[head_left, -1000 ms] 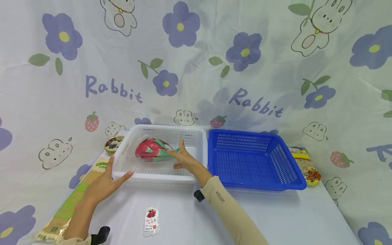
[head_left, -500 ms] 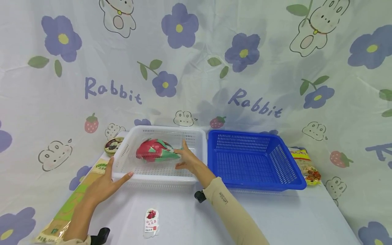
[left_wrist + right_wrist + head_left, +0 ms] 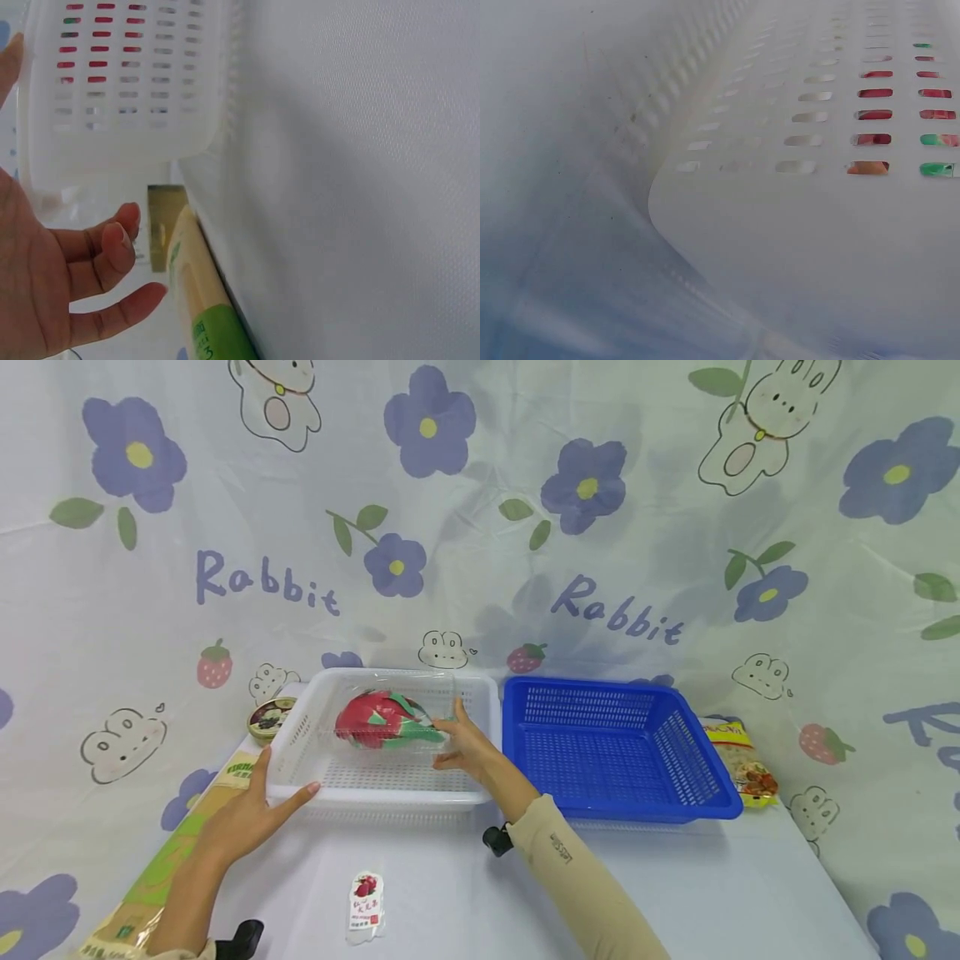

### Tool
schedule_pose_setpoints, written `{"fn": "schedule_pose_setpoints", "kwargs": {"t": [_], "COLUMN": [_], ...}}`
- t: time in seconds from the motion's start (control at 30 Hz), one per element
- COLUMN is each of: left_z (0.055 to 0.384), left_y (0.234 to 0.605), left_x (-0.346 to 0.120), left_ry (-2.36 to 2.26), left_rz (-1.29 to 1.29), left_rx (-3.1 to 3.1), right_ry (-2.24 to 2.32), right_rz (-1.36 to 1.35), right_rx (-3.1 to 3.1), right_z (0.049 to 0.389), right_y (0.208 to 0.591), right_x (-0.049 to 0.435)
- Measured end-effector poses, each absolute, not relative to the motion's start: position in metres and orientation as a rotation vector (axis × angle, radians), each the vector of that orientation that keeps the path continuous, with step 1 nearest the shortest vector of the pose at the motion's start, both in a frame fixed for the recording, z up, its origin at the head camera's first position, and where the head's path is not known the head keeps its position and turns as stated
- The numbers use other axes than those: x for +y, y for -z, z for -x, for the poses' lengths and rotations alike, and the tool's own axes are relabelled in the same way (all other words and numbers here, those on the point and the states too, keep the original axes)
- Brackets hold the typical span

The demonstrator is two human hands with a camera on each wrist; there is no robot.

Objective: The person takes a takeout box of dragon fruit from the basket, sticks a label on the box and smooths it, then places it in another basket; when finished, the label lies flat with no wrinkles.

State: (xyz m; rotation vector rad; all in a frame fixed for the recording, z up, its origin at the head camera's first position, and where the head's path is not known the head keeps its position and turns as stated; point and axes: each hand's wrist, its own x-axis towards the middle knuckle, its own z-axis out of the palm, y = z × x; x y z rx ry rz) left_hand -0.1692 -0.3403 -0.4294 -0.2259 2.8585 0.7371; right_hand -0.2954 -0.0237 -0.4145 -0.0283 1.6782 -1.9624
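A red and green dragon fruit [image 3: 375, 718] in clear plastic packaging is inside the white basket [image 3: 375, 799]. My right hand [image 3: 471, 745] reaches over the basket's right side and pinches the right end of the packaging. Near the front left corner, my left hand [image 3: 243, 818] touches the rim, thumb at the front and a finger along the left side. In the left wrist view, the other fingers [image 3: 124, 307] of that hand hang loosely outside the basket wall. The right wrist view shows the basket wall, with red and green through its slots; the hand is mostly hidden there.
A blue basket [image 3: 615, 814] stands right beside the white one, with a yellow food packet [image 3: 738, 760] beyond it. At the left are a round tin [image 3: 268, 720] and a long green and tan packet [image 3: 176, 852]. A dragon fruit label [image 3: 365, 906] lies in front.
The packaged dragon fruit has shifted slightly right and up, along with my right hand. My left hand stays at the basket corner. The head view has shifted a little.
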Motion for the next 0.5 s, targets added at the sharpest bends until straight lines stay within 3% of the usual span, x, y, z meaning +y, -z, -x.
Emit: {"fn": "schedule_pose_setpoints", "kwargs": {"t": [0.5], "left_z": [0.169], "left_y": [0.429], "left_x": [-0.341], "left_ry": [-0.729], "left_rz": [0.222], "left_rx": [2.862], "right_ry": [2.021], "right_rz": [0.061], "right_rx": [1.604], "right_z": [0.276], "right_y": [0.393], "right_x": [-0.008]}}
